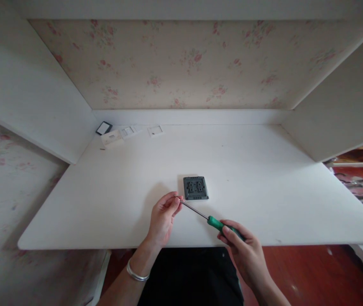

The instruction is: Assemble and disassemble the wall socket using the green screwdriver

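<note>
A screwdriver [213,222] with a green and black handle and a thin metal shaft slants between my hands. Wrapped round its handle is my right hand [243,248]. My left hand [165,212] is closed in a pinch at the shaft's tip; whether a small screw sits there too is hidden by the fingers. Just beyond the tip, a square dark grey wall switch or socket module [195,188] lies flat on the white desk [248,204], apart from both hands.
At the desk's back left lie a dark-edged square plate [104,128], a white box-like piece [111,138], and white frames [128,131], [155,131]. A tiny dark piece [102,149] rests near them. White panels enclose both sides, and a floral wall stands behind.
</note>
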Available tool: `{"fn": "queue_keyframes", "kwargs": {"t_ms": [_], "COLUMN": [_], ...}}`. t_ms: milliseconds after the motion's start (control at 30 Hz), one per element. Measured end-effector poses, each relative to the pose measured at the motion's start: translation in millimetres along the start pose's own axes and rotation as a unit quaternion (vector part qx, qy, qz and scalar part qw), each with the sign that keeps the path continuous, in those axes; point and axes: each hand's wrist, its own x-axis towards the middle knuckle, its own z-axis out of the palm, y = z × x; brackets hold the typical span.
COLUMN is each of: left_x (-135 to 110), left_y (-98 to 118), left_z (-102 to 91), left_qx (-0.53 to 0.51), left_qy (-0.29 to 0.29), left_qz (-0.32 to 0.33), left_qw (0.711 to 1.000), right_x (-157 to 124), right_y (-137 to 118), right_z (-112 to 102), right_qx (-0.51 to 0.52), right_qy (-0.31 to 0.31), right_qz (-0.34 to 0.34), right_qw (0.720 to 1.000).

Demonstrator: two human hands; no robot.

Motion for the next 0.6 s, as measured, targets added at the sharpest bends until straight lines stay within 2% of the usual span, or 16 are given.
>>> {"fn": "queue_keyframes", "kwargs": {"t_ms": [100, 267, 333, 433, 500, 600], "left_x": [0.5, 3.0, 4.8, 7.9, 9.5, 10.7], "left_y": [-1.6, -2.5, -2.6, -2.5, -1.9, -0.5], "left_z": [-2.4, -2.5, -1.5, 0.8, 3.2, 8.6], "left_qx": [-0.010, -0.011, -0.015, -0.029, -0.046, -0.073], "left_qy": [0.002, 0.001, 0.001, 0.005, 0.001, -0.019], "left_qz": [-0.010, -0.024, -0.024, -0.019, -0.015, -0.029], "left_qw": [1.000, 1.000, 1.000, 0.999, 0.999, 0.997], "right_x": [-0.7, 0.1, -2.1, -8.8, -13.5, -18.2], "right_y": [3.8, 4.8, 1.4, -3.1, -3.2, 0.7], "right_z": [-1.7, -7.9, -5.3, 4.1, 10.9, 18.5], "right_qx": [-0.026, -0.127, -0.173, -0.232, -0.251, -0.226], "right_qy": [0.009, 0.000, -0.003, -0.010, -0.013, -0.005], "right_qz": [-0.016, -0.061, -0.120, -0.233, -0.274, -0.251], "right_qw": [1.000, 0.990, 0.978, 0.944, 0.928, 0.941]}}
